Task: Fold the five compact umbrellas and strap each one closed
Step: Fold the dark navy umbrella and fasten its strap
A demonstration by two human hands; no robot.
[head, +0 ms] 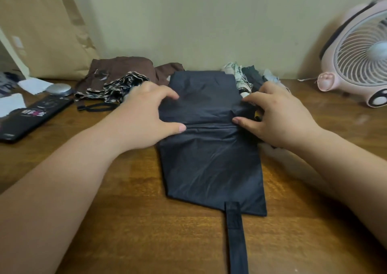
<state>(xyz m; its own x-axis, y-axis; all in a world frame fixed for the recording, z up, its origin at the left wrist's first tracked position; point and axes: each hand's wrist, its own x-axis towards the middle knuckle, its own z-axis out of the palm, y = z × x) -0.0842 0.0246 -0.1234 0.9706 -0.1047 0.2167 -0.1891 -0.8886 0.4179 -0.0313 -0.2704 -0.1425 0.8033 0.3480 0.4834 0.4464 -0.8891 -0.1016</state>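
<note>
— What is lying on your wooden worktop (pixel 125 221)?
— A black umbrella (pixel 209 169) is lying flat mid-worktop, its strap (pixel 235 232) trailing toward you.
— And behind it?
— A patterned umbrella (pixel 113 87), a brown umbrella (pixel 123 68) and a white printed umbrella (pixel 238 77) are sitting by the wall. A pink fan (pixel 356 64) is standing on your right, a paper bag (pixel 46 39) on your left.

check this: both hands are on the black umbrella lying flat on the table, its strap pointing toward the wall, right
Only the strap is wrong: the head view shows it pointing toward the person. The left hand and right hand are on the black umbrella, flat on the table.
</note>
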